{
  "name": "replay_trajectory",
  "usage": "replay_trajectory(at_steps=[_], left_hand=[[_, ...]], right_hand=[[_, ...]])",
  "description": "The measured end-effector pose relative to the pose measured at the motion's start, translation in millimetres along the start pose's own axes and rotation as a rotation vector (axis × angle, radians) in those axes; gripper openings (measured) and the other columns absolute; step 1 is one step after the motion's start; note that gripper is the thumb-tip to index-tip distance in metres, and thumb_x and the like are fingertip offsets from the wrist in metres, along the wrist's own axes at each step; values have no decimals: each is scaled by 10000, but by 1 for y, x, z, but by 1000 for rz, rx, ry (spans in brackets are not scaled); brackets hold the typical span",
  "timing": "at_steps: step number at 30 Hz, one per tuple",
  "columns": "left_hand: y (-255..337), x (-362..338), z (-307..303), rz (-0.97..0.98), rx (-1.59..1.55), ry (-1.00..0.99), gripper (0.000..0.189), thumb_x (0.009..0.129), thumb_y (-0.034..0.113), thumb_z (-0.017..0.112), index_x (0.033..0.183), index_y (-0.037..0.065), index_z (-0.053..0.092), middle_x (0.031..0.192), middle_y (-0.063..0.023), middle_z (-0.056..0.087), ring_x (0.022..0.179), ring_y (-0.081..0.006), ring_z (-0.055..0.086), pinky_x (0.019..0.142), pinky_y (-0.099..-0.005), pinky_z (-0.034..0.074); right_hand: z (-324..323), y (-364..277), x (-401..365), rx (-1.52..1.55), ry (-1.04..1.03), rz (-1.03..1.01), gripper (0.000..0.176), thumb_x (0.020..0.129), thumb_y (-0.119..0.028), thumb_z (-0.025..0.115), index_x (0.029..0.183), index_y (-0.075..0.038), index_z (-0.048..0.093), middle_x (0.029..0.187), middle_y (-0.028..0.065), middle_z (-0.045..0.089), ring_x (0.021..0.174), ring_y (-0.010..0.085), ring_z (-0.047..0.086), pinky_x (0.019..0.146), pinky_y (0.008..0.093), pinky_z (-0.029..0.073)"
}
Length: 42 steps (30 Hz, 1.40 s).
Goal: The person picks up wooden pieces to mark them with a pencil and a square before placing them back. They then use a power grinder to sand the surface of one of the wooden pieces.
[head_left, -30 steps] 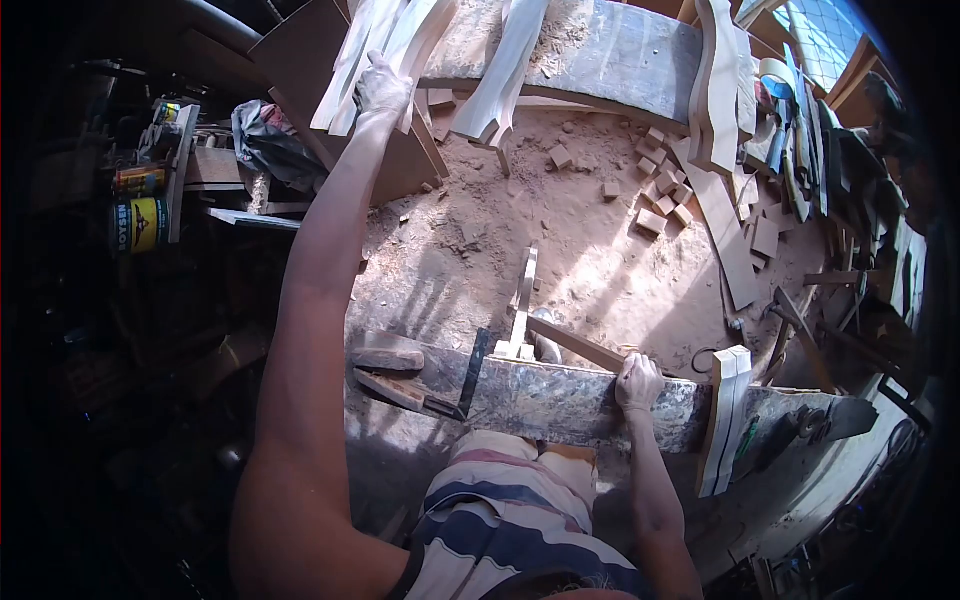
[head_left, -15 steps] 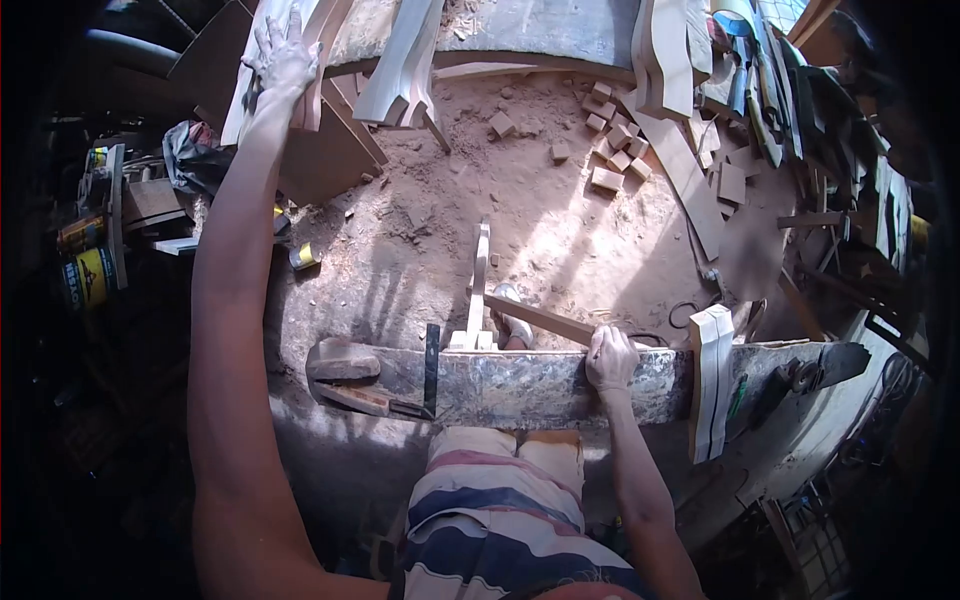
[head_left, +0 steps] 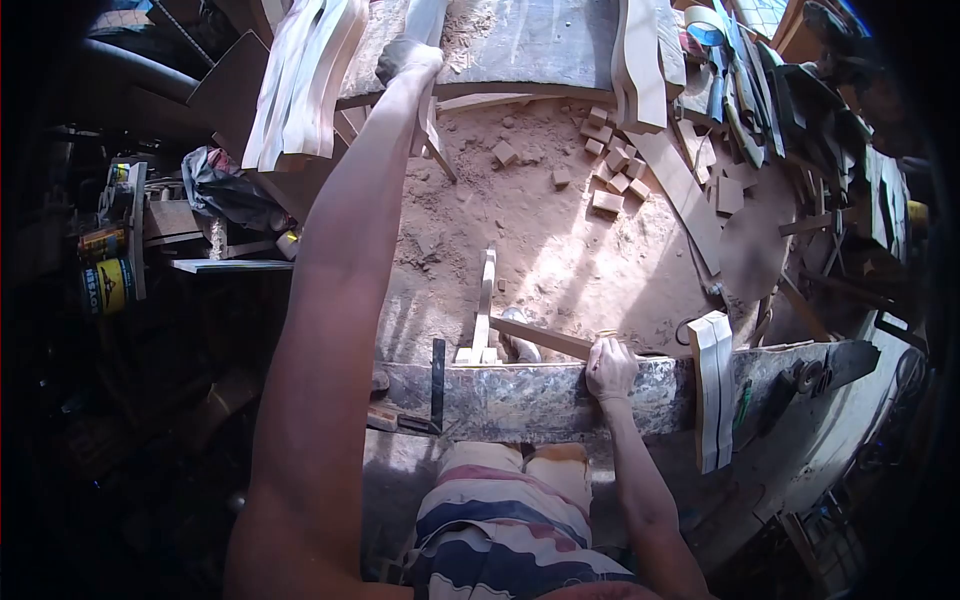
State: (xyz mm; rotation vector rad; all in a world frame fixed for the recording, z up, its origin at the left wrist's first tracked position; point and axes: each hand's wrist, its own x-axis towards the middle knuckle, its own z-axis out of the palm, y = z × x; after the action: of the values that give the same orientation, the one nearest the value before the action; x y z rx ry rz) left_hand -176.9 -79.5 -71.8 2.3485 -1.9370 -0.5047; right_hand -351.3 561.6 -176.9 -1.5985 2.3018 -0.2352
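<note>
My left hand [head_left: 412, 62] reaches far forward and is closed at the near part of a curved wooden piece [head_left: 427, 22] on the far bench; its fingers are partly in shadow. Near me, my right hand [head_left: 611, 368] rests at the edge of the narrow workbench [head_left: 530, 395], its fingers closed on the end of a wooden strip [head_left: 545, 336]. The strip's other end meets an upright slim wooden piece [head_left: 486, 300] with small blocks at its base. To the left of my left hand lie several wavy wooden pieces [head_left: 310, 80] side by side.
A dark flat bar [head_left: 437, 385] lies across the near bench, and a pair of shaped wooden pieces [head_left: 711, 390] sits at its right. Small wooden blocks [head_left: 612, 170] are scattered on the dusty floor. More curved pieces [head_left: 640, 65] and a tape roll [head_left: 705, 25] are at the far right.
My left hand has moved right, from lying spread on the left wavy pieces to closing on the separate curved piece. My right hand stays on the strip.
</note>
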Motion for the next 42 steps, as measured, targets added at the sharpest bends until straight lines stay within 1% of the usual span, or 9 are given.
replay_trajectory(at_steps=[5,8,15,18,21,23,29,37,42], left_hand=[[-101,64,41,272,-776,-424,350,884,215,737,1178,41,812,1161,-77,803,984,-231,770,874,-403,626],[-84,-89,-25,-63,-823,-471,413,871,160,819,1248,4,758,1063,-62,795,894,-198,757,826,-354,622],[-154,-401,-13,170,-820,-465,490,854,161,892,1266,-27,705,1078,-84,791,920,-152,752,816,-320,615],[-178,-527,8,-130,-672,-528,520,836,187,895,1291,28,701,1099,-126,800,949,-230,781,852,-367,613],[-222,-608,58,120,-201,-401,549,812,218,897,1307,94,696,1121,-176,795,1013,-328,785,907,-434,598],[-222,-654,68,194,-160,-418,530,778,205,878,1268,138,689,1109,-184,762,1068,-391,743,928,-496,575],[-232,-733,123,536,-213,-279,439,824,135,797,1243,169,670,1124,-102,730,1101,-365,706,917,-511,558],[-225,-734,139,327,-151,-95,474,799,141,812,1236,122,631,1149,-121,693,1141,-378,668,948,-531,549],[-224,-736,158,275,-152,4,608,797,174,838,1344,102,585,1210,-175,675,1170,-408,651,1001,-546,535]], right_hand=[[0,1,-6,34,3,18,243,1017,-261,566,910,-98,711,905,122,725,890,329,701,839,465,543],[7,5,-18,32,-4,18,239,1019,-270,567,936,-110,723,921,119,735,887,326,704,838,464,551],[7,6,-7,124,132,-33,239,1079,-283,581,1019,-94,714,939,128,711,891,327,698,832,466,558],[-10,9,-15,308,280,-9,231,1108,-271,589,1062,-76,703,962,151,701,909,355,694,835,487,556],[-56,28,-65,502,413,103,254,1138,-269,558,1196,-64,697,1009,179,729,921,377,717,791,479,561],[-71,51,-132,664,226,263,267,1144,-234,556,1302,-56,678,1080,207,765,957,380,759,817,465,589],[-102,74,-220,606,305,238,420,1130,-261,598,1475,-21,595,1172,246,765,1136,392,750,953,461,587],[-81,73,-207,588,40,214,506,1082,-294,664,1489,-6,578,1183,243,782,1121,390,763,959,470,586],[-75,6,-199,620,-65,194,822,983,-538,752,1508,46,506,1179,277,763,1095,428,757,926,515,588]])
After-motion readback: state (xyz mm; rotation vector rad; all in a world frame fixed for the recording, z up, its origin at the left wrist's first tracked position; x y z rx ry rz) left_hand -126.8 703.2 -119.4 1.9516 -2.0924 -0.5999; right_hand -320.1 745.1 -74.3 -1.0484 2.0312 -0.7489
